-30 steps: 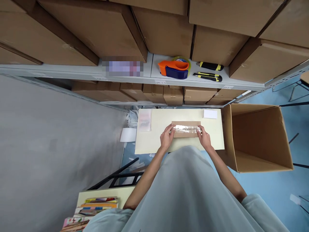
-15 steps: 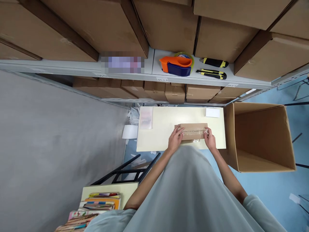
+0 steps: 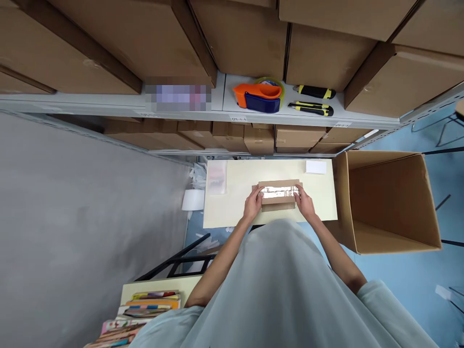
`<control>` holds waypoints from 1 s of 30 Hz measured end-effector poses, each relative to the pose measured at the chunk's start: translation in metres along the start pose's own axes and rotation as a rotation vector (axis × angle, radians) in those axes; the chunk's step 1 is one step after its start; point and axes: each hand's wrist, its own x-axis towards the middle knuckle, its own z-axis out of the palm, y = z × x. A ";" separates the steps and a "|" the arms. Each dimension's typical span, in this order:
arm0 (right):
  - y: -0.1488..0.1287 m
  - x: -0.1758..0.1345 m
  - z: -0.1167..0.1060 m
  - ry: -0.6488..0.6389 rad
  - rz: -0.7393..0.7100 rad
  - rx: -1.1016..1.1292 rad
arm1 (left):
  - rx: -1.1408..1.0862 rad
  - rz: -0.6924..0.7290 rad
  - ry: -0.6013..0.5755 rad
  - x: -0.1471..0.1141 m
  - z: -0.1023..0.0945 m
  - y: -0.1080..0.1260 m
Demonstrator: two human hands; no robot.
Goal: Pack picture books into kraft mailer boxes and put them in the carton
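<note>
A small cardboard box (image 3: 278,198) is on or just above the cream table (image 3: 232,212), with a shiny strip of clear tape along its upper side. My left hand (image 3: 253,203) grips its left end, thumb and fingers closed around the edge. At the right end, my right hand (image 3: 304,200) holds the box in the same way. A brown cardboard part shows below the near side of the box; whether it is a flap or another piece I cannot tell.
A large open carton (image 3: 393,203) stands right of the table. A white box (image 3: 315,167) lies at its back right. On the shelf (image 3: 221,104) above sit an orange tape dispenser (image 3: 259,96) and utility knives (image 3: 313,92). Books (image 3: 152,304) are stacked lower left.
Both hands have shifted slightly left with the small box. The box has tilted, so its tape now shines white with reflected light and more cardboard shows at its near side.
</note>
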 end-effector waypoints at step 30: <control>-0.092 0.046 -0.088 0.335 -0.560 -0.238 | 0.117 0.441 0.268 0.057 -0.113 0.100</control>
